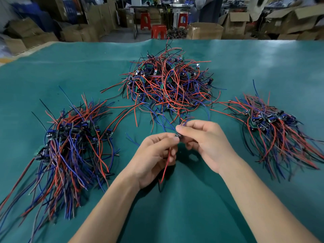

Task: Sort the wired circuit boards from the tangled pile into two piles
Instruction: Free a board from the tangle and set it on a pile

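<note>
The head view looks down on a table (192,199) covered in teal-green cloth. At twelve o'clock lies the tangled pile of small green circuit boards with red, blue and black wires (168,81), its loops knotted over one another and its boards pointing every way. At nine o'clock sits the larger sorted pile (70,148), its boards bunched at the far end and its wires combed toward the person. At three o'clock lies the smaller sorted pile (273,127), laid out the same way, well apart from the other two.

In the centre, just on the near side of the tangle, both hands meet over the cloth. The left hand (156,156) has its grip clamped on a small dark circuit board (178,135) between thumb and fingertips, with a red wire (165,165) trailing down past the palm toward six o'clock. The right hand (205,141) pinches the same board from the other side, fingers curled round it; thin blue and red leads run from the pinch back toward twelve o'clock, and whether they are free of the tangle cannot be told.

The step in hand looks like checking one board before assigning it. The next move calls for drawing its leads free of the tangle without dragging neighbours along, then laying it at nine or three o'clock with wires running the same way as those already there. Which pile it belongs to cannot be judged, as the board is mostly hidden by fingers.
</note>
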Action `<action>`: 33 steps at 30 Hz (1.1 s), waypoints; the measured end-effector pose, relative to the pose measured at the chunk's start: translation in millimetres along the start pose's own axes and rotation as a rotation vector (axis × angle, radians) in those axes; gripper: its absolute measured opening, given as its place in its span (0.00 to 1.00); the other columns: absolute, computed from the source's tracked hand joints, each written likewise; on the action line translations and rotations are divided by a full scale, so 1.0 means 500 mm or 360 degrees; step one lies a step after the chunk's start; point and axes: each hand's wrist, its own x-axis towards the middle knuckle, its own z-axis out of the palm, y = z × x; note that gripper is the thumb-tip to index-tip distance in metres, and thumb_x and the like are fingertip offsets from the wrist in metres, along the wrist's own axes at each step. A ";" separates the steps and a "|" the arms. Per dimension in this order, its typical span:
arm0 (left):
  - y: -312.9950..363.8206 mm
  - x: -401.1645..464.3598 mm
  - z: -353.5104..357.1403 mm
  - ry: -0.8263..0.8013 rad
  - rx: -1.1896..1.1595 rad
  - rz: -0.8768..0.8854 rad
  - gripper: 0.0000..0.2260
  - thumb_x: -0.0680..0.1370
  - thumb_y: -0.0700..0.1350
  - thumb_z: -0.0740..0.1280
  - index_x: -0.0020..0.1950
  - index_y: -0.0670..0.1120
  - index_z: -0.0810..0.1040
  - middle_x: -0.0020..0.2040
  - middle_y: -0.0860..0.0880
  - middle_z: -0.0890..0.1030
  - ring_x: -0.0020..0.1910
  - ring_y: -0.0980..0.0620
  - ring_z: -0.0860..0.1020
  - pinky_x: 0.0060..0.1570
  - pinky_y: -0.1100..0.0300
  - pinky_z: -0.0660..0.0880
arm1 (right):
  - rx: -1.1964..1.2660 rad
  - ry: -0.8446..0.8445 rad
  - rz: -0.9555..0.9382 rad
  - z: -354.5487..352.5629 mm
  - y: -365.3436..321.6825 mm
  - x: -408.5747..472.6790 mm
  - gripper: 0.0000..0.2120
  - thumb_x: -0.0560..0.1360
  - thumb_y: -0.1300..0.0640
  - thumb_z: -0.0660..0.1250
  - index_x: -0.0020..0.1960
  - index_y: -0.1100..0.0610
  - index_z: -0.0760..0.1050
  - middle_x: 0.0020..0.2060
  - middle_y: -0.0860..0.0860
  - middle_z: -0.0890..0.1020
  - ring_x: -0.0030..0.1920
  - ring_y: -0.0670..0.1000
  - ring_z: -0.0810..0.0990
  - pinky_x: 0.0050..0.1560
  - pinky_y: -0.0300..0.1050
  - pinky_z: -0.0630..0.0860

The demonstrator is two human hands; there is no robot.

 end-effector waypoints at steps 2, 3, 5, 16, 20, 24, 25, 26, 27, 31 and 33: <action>-0.006 -0.001 -0.003 0.0029 0.0105 0.0054 0.05 0.74 0.43 0.70 0.38 0.48 0.81 0.30 0.49 0.74 0.27 0.55 0.69 0.30 0.66 0.68 | -0.0142 0.0019 -0.0043 -0.002 0.003 0.001 0.07 0.72 0.56 0.77 0.37 0.58 0.84 0.31 0.52 0.80 0.31 0.48 0.76 0.32 0.39 0.71; -0.009 0.000 -0.003 0.0030 0.0138 0.0078 0.05 0.75 0.43 0.71 0.39 0.47 0.81 0.31 0.49 0.74 0.27 0.55 0.70 0.30 0.66 0.68 | -0.0191 0.0032 -0.0071 -0.004 0.004 0.001 0.08 0.72 0.56 0.77 0.37 0.59 0.84 0.29 0.52 0.79 0.31 0.47 0.76 0.32 0.39 0.71; -0.012 0.000 -0.001 0.0050 0.0162 0.0108 0.06 0.76 0.45 0.73 0.45 0.43 0.82 0.31 0.48 0.75 0.28 0.55 0.70 0.30 0.66 0.69 | -0.0237 0.0027 -0.0139 -0.007 0.006 0.003 0.08 0.73 0.57 0.77 0.38 0.61 0.84 0.29 0.55 0.79 0.32 0.47 0.76 0.32 0.38 0.72; -0.009 -0.001 0.004 0.0008 0.0274 0.0067 0.11 0.75 0.48 0.70 0.47 0.41 0.84 0.25 0.50 0.68 0.22 0.55 0.64 0.24 0.66 0.63 | -0.0312 0.0420 -0.0177 -0.025 0.002 0.017 0.07 0.73 0.58 0.76 0.37 0.55 0.84 0.30 0.48 0.80 0.31 0.45 0.77 0.30 0.37 0.73; -0.008 -0.003 0.006 -0.0085 0.0456 0.0087 0.10 0.76 0.50 0.70 0.45 0.44 0.85 0.24 0.51 0.64 0.22 0.56 0.60 0.23 0.66 0.59 | -0.0487 0.0778 -0.0327 -0.052 -0.001 0.031 0.09 0.74 0.57 0.76 0.35 0.53 0.82 0.28 0.44 0.79 0.31 0.48 0.75 0.37 0.51 0.77; -0.005 -0.004 0.003 -0.0164 0.0534 0.0086 0.09 0.77 0.49 0.70 0.45 0.44 0.85 0.24 0.52 0.62 0.21 0.56 0.58 0.23 0.66 0.58 | -0.1044 0.0993 -0.0727 -0.065 -0.007 0.028 0.07 0.75 0.57 0.74 0.38 0.54 0.80 0.34 0.46 0.82 0.36 0.52 0.80 0.46 0.53 0.78; -0.004 -0.004 0.003 -0.0170 0.0540 0.0083 0.09 0.77 0.49 0.70 0.45 0.44 0.85 0.24 0.52 0.62 0.21 0.56 0.58 0.23 0.66 0.58 | -0.1161 0.1020 -0.0812 -0.066 -0.007 0.027 0.06 0.75 0.57 0.73 0.40 0.55 0.81 0.37 0.49 0.82 0.37 0.54 0.80 0.46 0.53 0.77; -0.004 -0.005 0.002 -0.0176 0.0545 0.0078 0.09 0.77 0.50 0.70 0.45 0.45 0.85 0.24 0.51 0.62 0.21 0.55 0.58 0.23 0.66 0.58 | -0.1251 0.1048 -0.0882 -0.067 -0.006 0.026 0.06 0.76 0.57 0.72 0.41 0.56 0.81 0.38 0.51 0.82 0.38 0.56 0.80 0.46 0.54 0.76; -0.003 -0.005 0.001 -0.0183 0.0550 0.0071 0.10 0.76 0.50 0.70 0.44 0.45 0.85 0.24 0.51 0.61 0.21 0.55 0.57 0.23 0.66 0.58 | -0.1320 0.1082 -0.0933 -0.068 -0.006 0.026 0.06 0.77 0.56 0.72 0.42 0.57 0.81 0.39 0.51 0.82 0.39 0.57 0.79 0.45 0.55 0.75; -0.004 -0.005 -0.001 -0.0227 0.0588 0.0058 0.10 0.76 0.51 0.70 0.45 0.44 0.85 0.24 0.50 0.60 0.22 0.54 0.57 0.23 0.65 0.58 | -0.1298 0.1147 -0.0695 -0.075 -0.008 0.035 0.12 0.79 0.53 0.68 0.39 0.57 0.79 0.31 0.50 0.83 0.34 0.57 0.81 0.39 0.50 0.74; -0.005 -0.005 0.001 -0.0228 0.0593 0.0058 0.10 0.76 0.50 0.70 0.45 0.44 0.85 0.25 0.51 0.61 0.22 0.55 0.57 0.23 0.66 0.58 | -0.0720 0.1116 -0.0379 -0.073 -0.012 0.043 0.15 0.79 0.54 0.66 0.35 0.57 0.77 0.23 0.49 0.80 0.24 0.51 0.79 0.28 0.42 0.71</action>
